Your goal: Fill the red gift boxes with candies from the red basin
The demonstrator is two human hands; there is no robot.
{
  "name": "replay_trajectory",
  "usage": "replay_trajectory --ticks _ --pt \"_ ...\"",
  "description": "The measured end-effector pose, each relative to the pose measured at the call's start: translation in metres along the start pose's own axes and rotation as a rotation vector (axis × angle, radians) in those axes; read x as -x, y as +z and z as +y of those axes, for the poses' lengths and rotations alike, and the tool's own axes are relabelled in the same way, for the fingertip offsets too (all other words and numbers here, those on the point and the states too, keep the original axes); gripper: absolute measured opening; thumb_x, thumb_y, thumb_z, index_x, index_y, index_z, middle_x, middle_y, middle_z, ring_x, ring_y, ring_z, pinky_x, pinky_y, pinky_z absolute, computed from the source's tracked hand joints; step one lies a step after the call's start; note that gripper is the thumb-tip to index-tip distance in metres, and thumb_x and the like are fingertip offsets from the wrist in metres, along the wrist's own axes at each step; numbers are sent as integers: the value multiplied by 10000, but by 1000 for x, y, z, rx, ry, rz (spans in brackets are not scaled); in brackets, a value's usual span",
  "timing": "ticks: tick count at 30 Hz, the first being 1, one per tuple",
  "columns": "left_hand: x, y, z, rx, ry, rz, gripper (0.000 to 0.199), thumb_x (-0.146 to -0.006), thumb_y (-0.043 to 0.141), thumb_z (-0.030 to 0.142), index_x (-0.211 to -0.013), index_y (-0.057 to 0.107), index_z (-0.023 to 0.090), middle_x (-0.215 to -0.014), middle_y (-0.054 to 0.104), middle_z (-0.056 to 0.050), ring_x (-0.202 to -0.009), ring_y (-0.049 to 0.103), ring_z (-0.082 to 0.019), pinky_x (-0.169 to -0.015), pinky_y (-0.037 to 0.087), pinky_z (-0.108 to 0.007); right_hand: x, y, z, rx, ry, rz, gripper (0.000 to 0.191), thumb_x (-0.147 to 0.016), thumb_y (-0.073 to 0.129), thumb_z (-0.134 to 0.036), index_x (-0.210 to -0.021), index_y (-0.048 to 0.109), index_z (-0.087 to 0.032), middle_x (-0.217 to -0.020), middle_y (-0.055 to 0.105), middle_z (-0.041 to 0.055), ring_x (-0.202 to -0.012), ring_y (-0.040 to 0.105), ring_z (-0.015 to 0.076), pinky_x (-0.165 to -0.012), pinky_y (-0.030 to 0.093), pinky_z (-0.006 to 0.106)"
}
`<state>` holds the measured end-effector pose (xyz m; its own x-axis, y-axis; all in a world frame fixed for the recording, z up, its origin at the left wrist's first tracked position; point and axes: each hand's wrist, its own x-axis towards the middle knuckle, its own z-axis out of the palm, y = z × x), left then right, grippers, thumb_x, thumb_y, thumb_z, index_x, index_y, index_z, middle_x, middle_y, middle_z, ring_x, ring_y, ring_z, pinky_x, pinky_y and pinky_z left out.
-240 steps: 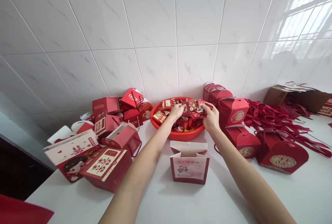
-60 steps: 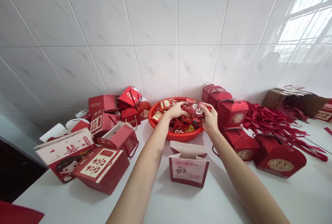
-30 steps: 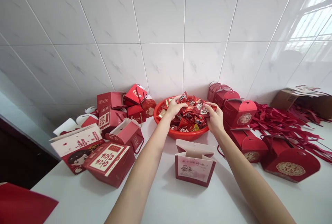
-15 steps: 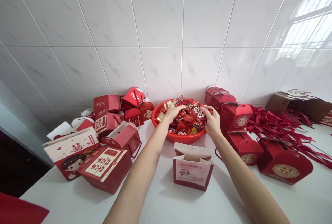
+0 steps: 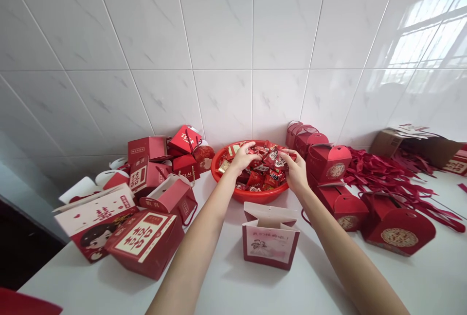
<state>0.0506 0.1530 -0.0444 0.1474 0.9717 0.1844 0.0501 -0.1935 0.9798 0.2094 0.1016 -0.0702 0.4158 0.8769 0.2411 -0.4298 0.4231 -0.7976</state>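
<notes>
A red plastic basin [image 5: 255, 198] heaped with wrapped candies [image 5: 255, 177] stands against the wall, and both my hands are in it. My left hand [image 5: 243, 160] is over the left part of the heap, its thumb and fingers curled around red-wrapped candy; the fingertips are partly hidden. On the right side, my right hand [image 5: 296, 171] pinches a red candy packet [image 5: 280, 160] between thumb and fingers. Between my forearms stands an upright pink and dark red gift box [image 5: 270, 247], its top open, with a printed couple on its front.
Several red gift boxes [image 5: 146, 244] crowd the left, some with cord handles. More red boxes [image 5: 397, 230] line the right. Beyond them lie a heap of red ribbons [image 5: 379, 171] and an open cardboard carton [image 5: 386, 143]. A tiled wall [image 5: 222, 101] closes off the back.
My left hand has lowered a candy that stuck up from its fingers into the heap. My right hand stays at the basin's right side. The view has shifted slightly.
</notes>
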Motion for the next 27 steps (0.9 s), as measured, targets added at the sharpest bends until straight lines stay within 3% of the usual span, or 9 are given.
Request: replay_trajectory --ticks 3,7,9,14,19,23,27 --pt "0 -1 1 3 49 -12 543 -548 786 118 -1084 749 194 -1261 694 -83 -1115 634 -253 -961 502 -359 0 1 -1 -11 11 5 330 -506 860 -345 -756 691 -211 -714 718 -26 -658 636 153 -658 521 298" --pt "0 -1 1 -20 52 -11 219 -560 822 186 -774 782 165 -1065 760 -86 -1037 664 -270 -941 506 -377 1 1 -3 -21 17 -13 337 -507 861 -335 -769 689 -210 -706 717 -28 -645 633 152 -639 519 293" --pt "0 0 2 -4 61 -21 189 -557 841 225 -721 776 157 -976 770 -85 -979 678 -264 -923 510 -381 1 1 -3 -23 27 -21 342 -507 862 -332 -776 689 -212 -708 719 -27 -637 631 156 -620 516 293" --pt "-1 -1 0 21 105 -49 291 -532 881 246 -791 788 154 -849 769 -55 -877 694 -234 -882 524 -378 0 0 -2 -8 32 -41 334 -526 857 -337 -788 690 -214 -705 720 -26 -622 632 164 -628 524 313" --pt "-4 -1 -3 -24 121 -33 244 -656 800 164 -898 776 138 -900 772 -60 -921 709 -226 -934 521 -385 -1 -1 0 -2 15 -49 308 -549 845 -334 -785 685 -217 -715 723 -14 -651 646 183 -661 538 339" --pt "-5 2 -7 -277 219 43 287 -700 743 67 -977 759 137 -1049 763 -94 -1032 695 -237 -989 511 -383 -3 -2 3 -28 -7 -10 302 -548 841 -322 -782 686 -209 -737 722 -10 -679 645 178 -684 535 335" --pt "-3 6 -10 -567 390 -13 385 -680 760 56 -1055 744 140 -1177 728 -122 -1136 656 -265 -1055 477 -402 -6 -2 5 -68 -39 72 308 -543 831 -310 -791 681 -204 -771 720 -10 -716 646 171 -709 528 324"
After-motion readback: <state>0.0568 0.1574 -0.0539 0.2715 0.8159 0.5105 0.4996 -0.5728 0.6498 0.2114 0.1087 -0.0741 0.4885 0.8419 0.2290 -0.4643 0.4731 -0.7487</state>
